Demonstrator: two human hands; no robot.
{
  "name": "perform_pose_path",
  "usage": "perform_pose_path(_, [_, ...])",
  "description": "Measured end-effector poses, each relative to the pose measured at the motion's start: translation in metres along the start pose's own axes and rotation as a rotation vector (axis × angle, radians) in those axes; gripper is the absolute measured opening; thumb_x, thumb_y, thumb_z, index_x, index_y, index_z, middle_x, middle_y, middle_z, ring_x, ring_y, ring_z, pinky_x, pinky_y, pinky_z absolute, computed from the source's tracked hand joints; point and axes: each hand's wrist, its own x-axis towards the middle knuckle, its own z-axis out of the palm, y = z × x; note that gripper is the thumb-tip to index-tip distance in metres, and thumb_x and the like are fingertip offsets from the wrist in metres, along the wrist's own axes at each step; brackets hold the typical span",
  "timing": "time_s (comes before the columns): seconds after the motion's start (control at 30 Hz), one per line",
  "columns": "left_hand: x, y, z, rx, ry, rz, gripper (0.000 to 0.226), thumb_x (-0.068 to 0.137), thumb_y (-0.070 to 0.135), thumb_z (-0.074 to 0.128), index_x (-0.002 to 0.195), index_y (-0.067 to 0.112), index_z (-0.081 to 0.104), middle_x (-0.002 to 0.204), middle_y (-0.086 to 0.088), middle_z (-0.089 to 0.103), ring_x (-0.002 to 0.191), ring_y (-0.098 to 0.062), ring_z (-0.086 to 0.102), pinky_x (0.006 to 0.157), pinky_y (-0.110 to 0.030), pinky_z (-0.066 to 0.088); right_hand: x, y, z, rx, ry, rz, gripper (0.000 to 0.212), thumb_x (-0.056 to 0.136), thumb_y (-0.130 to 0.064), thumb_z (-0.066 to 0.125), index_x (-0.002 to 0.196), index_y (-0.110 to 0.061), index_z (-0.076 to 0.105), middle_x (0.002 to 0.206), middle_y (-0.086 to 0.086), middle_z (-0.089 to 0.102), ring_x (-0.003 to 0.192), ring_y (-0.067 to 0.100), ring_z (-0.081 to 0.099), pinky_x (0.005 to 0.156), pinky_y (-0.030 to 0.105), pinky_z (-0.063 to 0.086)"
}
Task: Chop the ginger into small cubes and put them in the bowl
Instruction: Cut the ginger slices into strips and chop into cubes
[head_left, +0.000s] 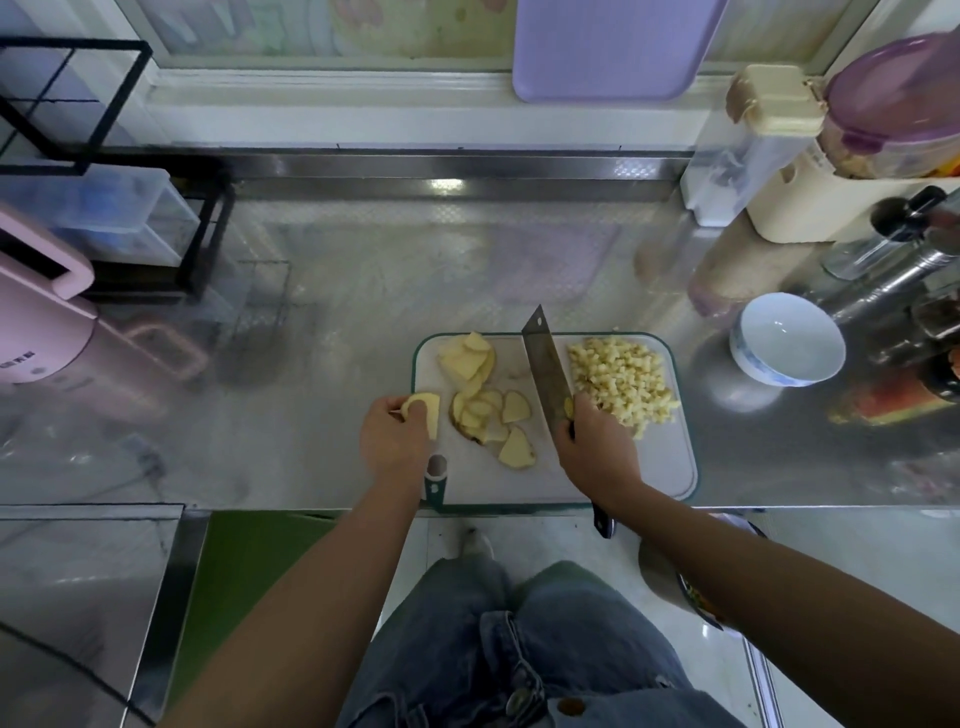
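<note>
Apart, the left hand (396, 439) pinches ginger slices (425, 408) at the cutting board's (662, 460) left edge; the right hand (597, 449) grips the knife (545, 364), its long axis running away from the person, tip leaning left, between loose slices (485, 400) and ginger cubes (621, 376). Right of the board stands the bowl (779, 366).

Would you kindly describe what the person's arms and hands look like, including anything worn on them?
Both arms are bare as far as the picture shows: no sleeve covers the left forearm or the right forearm. The left hand and right hand wear no gloves, and no watch, bracelet or ring is visible. Below them, the person wears blue denim jeans.
</note>
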Motion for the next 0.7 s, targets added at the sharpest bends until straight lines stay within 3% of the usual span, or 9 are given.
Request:
perform_pose_path(0.17, [-0.02, -0.006, 0.0, 0.025, 0.112, -0.028, 0.02, 0.09, 0.025, 0.058, 0.102, 0.009, 0.06, 0.087, -0.002, 0.059, 0.067, -0.015, 0.052, 0.053, -0.024, 0.035, -0.015, 0.002, 0.0, -0.03, -0.104, -0.024, 0.009, 0.096, -0.016, 0.042, 0.1, -0.011, 0.036, 0.064, 0.001, 0.045, 0.061, 0.025, 0.051, 0.055, 0.032, 0.039])
perform_pose_path(0.3, [-0.036, -0.01, 0.001, -0.021, 0.113, -0.039, 0.023, 0.09, 0.023, 0.057, 0.104, 0.005, 0.06, 0.089, -0.007, 0.06, 0.079, -0.024, 0.056, 0.069, -0.034, 0.048, -0.033, -0.002, 0.0, 0.007, -0.172, -0.054, 0.012, 0.096, -0.015, 0.042, 0.103, -0.008, 0.036, 0.073, 0.011, 0.056, 0.066, 0.031, 0.059, 0.057, 0.038, 0.048])
perform_pose_path(0.4, [-0.043, -0.013, 0.0, -0.103, 0.125, 0.005, 0.021, 0.09, 0.019, 0.056, 0.104, 0.004, 0.061, 0.091, -0.006, 0.06, 0.081, -0.022, 0.055, 0.073, -0.032, 0.045, -0.043, -0.009, 0.004, 0.034, -0.21, -0.052, 0.011, 0.095, -0.014, 0.042, 0.101, -0.008, 0.036, 0.076, 0.012, 0.057, 0.068, 0.031, 0.059, 0.061, 0.042, 0.051])
perform_pose_path(0.53, [-0.047, -0.021, -0.005, -0.229, 0.097, -0.011, 0.018, 0.09, 0.015, 0.054, 0.104, 0.005, 0.06, 0.091, -0.007, 0.06, 0.077, -0.019, 0.054, 0.07, -0.033, 0.046, -0.055, -0.017, 0.012, 0.025, -0.234, -0.086, 0.013, 0.096, -0.015, 0.042, 0.105, -0.008, 0.035, 0.069, 0.005, 0.049, 0.064, 0.025, 0.053, 0.056, 0.034, 0.042])
perform_pose_path(0.7, [-0.041, -0.028, -0.01, -0.402, 0.057, -0.078, 0.018, 0.091, 0.014, 0.052, 0.104, 0.003, 0.06, 0.077, 0.004, 0.053, 0.065, -0.007, 0.047, 0.058, -0.021, 0.04, -0.07, -0.033, 0.024, 0.005, -0.27, -0.132, 0.02, 0.098, -0.017, 0.039, 0.116, -0.007, 0.035, 0.077, 0.008, 0.053, 0.066, 0.025, 0.054, 0.055, 0.032, 0.039])
